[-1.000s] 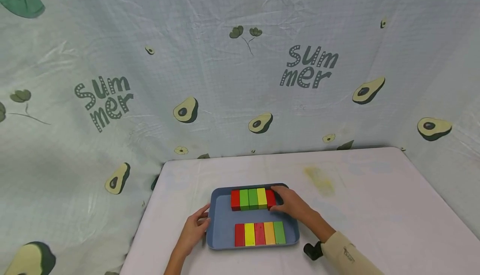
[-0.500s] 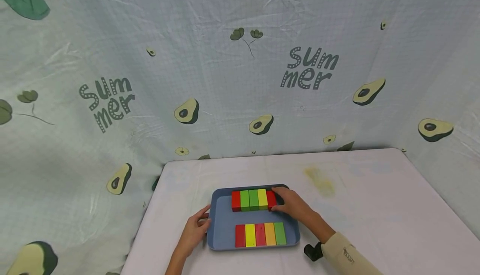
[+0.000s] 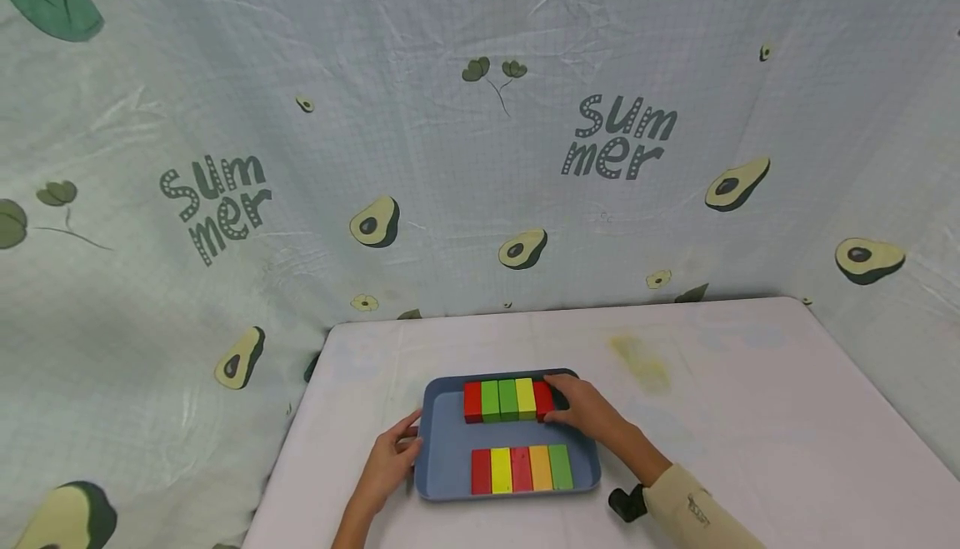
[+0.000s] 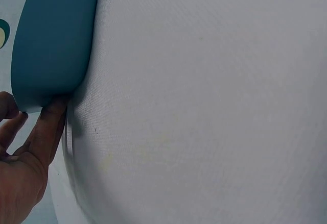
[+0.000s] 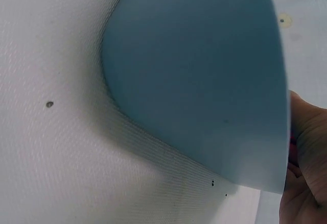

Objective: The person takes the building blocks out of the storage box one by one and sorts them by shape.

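A blue tray (image 3: 448, 449) lies on the white table and holds two rows of coloured blocks. The back row (image 3: 508, 400) runs red, green, green, yellow, red; the front row (image 3: 521, 468) runs red, yellow, red, orange, green. My right hand (image 3: 579, 406) holds the red block (image 3: 542, 399) at the back row's right end, with a finger at its far end and the thumb at its near end. My left hand (image 3: 396, 451) rests with straight fingers against the tray's left wall (image 4: 51, 45). In the right wrist view the tray's outer wall (image 5: 204, 81) hides the blocks.
The table (image 3: 750, 416) is covered with a white cloth bearing a yellowish stain (image 3: 637, 357) behind and right of the tray. An avocado-print curtain (image 3: 480, 157) closes in the back and both sides. A black wrist strap (image 3: 625, 502) sits by my right sleeve.
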The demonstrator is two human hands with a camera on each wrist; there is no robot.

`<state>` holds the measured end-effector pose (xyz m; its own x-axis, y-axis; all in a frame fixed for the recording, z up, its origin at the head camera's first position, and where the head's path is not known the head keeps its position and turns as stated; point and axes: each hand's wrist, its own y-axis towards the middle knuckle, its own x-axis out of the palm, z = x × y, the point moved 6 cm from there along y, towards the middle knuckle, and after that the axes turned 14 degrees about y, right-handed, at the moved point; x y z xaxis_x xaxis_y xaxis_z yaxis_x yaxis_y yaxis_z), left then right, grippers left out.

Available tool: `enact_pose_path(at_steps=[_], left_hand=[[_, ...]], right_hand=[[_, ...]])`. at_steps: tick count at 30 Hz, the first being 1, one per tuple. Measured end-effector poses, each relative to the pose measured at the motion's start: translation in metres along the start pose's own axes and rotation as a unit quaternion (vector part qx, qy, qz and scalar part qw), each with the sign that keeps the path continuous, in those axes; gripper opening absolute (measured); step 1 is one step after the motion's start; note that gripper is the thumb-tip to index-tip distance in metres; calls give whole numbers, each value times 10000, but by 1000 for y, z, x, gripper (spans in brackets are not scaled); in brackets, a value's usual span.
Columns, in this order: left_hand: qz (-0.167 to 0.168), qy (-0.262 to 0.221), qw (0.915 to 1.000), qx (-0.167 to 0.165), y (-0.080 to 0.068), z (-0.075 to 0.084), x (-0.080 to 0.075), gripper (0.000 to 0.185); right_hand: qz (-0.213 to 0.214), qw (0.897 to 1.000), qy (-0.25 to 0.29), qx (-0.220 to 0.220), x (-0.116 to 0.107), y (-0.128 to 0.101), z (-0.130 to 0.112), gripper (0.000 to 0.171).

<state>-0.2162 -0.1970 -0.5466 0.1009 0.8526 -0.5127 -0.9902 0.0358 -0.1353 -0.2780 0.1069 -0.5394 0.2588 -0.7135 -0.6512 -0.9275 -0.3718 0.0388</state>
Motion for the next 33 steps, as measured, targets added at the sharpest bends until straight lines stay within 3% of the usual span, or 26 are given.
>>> enact_pose_path(at_steps=[33], left_hand=[[96, 186, 9998, -59, 3, -7, 0, 49]], right_hand=[[338, 9993, -179, -1, -15, -3, -6, 68]])
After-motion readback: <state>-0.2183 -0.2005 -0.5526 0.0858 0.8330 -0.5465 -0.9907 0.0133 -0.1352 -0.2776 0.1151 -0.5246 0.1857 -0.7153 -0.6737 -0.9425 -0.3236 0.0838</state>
